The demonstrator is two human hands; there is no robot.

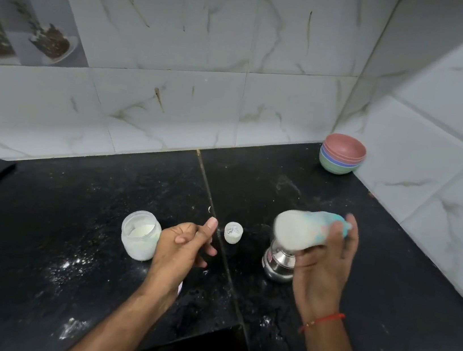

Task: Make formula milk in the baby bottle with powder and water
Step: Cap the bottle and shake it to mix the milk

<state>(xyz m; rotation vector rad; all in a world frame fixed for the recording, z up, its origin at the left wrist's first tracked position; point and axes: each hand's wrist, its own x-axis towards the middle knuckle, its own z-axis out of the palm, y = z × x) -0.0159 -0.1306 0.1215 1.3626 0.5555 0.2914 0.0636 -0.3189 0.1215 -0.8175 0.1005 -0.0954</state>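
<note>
Right hand (323, 265) grips the blurred baby bottle (303, 230) (milky white inside); left hand (181, 245) hangs loosely curled, empty.

White marble-veined wall tiles (182, 49) meet in a corner; black speckled countertop (70, 212) below.

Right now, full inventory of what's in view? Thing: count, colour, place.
baby bottle: 1, milky white with teal markings, blurred, held tilted above the counter at right
powder jar: 1, clear, white powder inside, open, left of centre
small cap: 1, white, centre
steel vessel: 1, silver, under the bottle
bowls: 1 stack, pink on top, then blue, green, back corner
spilled powder: white patches, front left
counter: 1, black
left hand: holds nothing, beside the jar
right hand: grips the bottle, red wrist thread
</note>
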